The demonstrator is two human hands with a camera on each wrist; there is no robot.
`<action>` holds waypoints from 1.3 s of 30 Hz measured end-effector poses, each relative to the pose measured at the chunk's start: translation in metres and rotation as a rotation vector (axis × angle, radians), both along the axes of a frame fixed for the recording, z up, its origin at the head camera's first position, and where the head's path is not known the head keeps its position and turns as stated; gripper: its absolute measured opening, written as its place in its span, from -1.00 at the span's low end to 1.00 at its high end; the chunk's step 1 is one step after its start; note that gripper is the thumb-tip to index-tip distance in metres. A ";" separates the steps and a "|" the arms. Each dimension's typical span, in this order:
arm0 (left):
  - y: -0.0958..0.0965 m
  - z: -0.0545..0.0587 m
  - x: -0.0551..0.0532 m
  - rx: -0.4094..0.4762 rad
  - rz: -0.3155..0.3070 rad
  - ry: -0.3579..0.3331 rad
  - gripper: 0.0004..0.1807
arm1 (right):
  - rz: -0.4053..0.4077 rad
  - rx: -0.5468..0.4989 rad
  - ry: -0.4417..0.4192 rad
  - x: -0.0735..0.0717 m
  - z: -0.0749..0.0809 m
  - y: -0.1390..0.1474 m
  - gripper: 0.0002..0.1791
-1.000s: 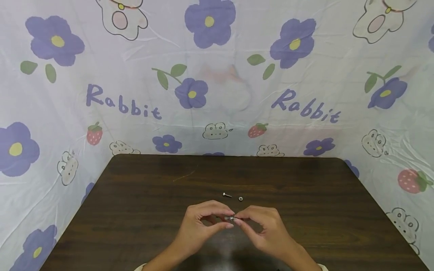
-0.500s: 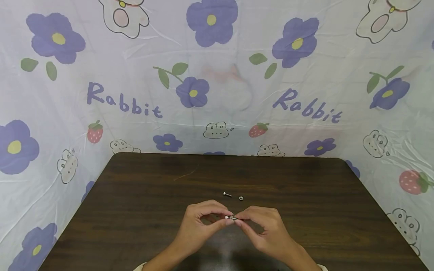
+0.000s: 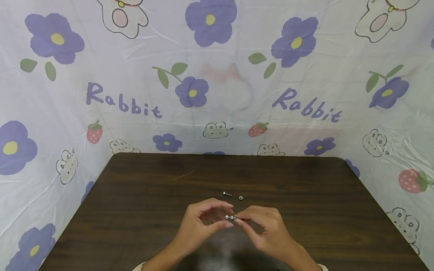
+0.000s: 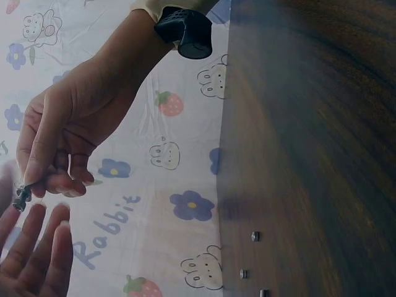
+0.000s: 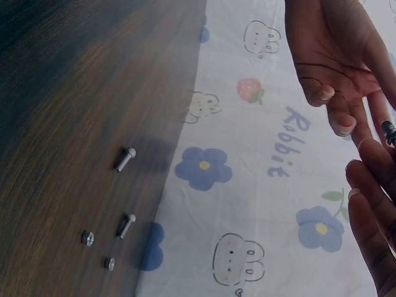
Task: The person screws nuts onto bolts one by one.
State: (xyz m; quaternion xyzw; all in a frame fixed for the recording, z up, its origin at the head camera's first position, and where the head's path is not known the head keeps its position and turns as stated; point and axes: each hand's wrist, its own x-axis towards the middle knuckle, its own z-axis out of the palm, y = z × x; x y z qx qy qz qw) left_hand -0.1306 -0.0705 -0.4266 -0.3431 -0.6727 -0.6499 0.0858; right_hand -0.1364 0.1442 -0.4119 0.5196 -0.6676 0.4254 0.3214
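Observation:
My right hand (image 3: 268,226) pinches the threaded end of a small metal bolt (image 3: 227,217) between thumb and index finger. A nut (image 3: 232,218) sits on the bolt's shank, between the head and the right fingertips. Around the bolt head, the left hand (image 3: 201,220) holds its thumb and index finger spread apart, with a gap on either side of the head. In the left wrist view the bolt (image 4: 21,199) shows below the right hand (image 4: 68,124); the spread left fingers (image 4: 52,253) are beneath it. The right wrist view catches the bolt (image 5: 389,131) at its edge.
Beyond the hands on the dark wooden table (image 3: 152,195) lie a loose bolt (image 3: 227,194) and a nut (image 3: 240,198). The right wrist view shows two bolts, including one farther up (image 5: 125,159), and two nuts. A patterned cloth (image 3: 217,75) hangs behind the table.
The left thumb and index finger have parted from the bolt head, which now shows more fully. My right hand keeps its pinch in nearly the same spot.

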 end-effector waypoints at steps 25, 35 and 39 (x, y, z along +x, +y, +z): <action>0.003 -0.002 0.000 -0.043 0.069 0.108 -0.82 | 0.028 0.008 -0.007 0.000 -0.002 0.000 -0.81; 0.004 -0.004 0.002 -0.097 0.091 0.064 -0.95 | 0.004 0.021 0.003 0.000 -0.002 -0.001 -0.80; 0.004 -0.004 0.002 -0.114 0.059 0.037 -0.91 | 0.005 0.025 0.010 0.000 -0.003 -0.001 -0.80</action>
